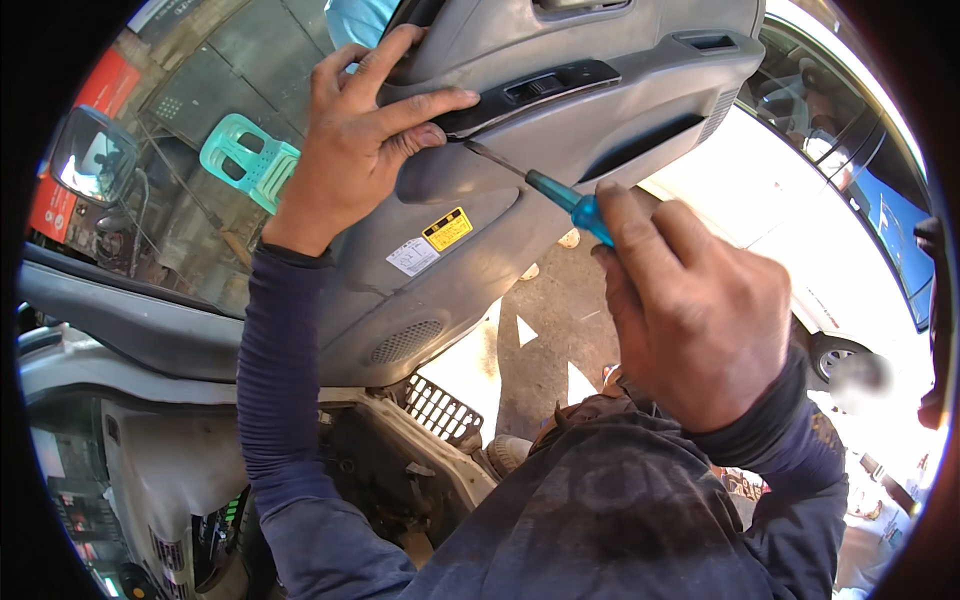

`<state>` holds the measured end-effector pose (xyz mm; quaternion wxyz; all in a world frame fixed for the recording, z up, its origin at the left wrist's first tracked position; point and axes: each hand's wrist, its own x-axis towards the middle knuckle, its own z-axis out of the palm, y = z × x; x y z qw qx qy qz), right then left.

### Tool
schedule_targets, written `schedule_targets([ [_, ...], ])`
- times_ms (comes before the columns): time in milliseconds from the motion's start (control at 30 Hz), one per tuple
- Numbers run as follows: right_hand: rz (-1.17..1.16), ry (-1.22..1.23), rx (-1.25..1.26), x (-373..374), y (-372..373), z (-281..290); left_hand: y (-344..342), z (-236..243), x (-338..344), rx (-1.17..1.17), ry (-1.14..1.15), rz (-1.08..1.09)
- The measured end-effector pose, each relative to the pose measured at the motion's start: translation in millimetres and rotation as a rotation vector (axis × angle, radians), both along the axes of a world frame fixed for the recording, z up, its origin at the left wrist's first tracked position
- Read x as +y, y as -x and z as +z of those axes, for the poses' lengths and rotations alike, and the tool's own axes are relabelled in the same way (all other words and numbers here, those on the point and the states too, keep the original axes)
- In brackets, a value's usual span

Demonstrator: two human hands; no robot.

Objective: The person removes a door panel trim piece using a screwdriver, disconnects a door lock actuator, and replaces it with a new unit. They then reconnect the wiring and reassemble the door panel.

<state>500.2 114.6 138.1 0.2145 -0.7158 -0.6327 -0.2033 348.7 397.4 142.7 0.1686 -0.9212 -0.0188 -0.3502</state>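
A grey door panel (450, 300) carries a dark switch trim (578, 83). My left hand (355, 155) grips the left end of this trim with thumb and index finger, other fingers spread above them. My right hand (690, 300) is closed on a screwdriver (555, 195) with a teal handle. The screwdriver's tip touches the trim's lower edge, just right of my left thumb. Below on the panel are a yellow label (447, 228) and a white one (412, 257). A round speaker grille (405, 342) sits near the panel's bottom.
A side mirror (90, 150) is at the left; a mint plastic stool (245, 155) shows through the window. The door opening's sill (465, 470) and a black grid piece (440, 410) are below. A white car (750, 225) stands at the right, with part of a person (870, 550) at the lower right.
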Motion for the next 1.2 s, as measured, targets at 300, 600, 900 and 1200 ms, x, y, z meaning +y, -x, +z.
schedule_targets([
  [300,-0.068,0.031,0.253,7.4,22.9,-18.4,-0.1,-11.2,6.8,-0.049,-0.025,0.018],
  [600,-0.138,0.076,0.241,11.9,42.0,-26.3,-1.9,-16.3,6.7,-0.089,0.045,-0.011],
  [900,-0.117,-0.033,0.435,21.7,59.4,-59.9,-2.2,-12.5,2.2,-0.094,0.030,-0.024],
  [1200,-0.075,-0.005,0.393,23.7,49.7,-59.8,1.3,-12.0,-11.0,-0.081,0.184,0.036],
])
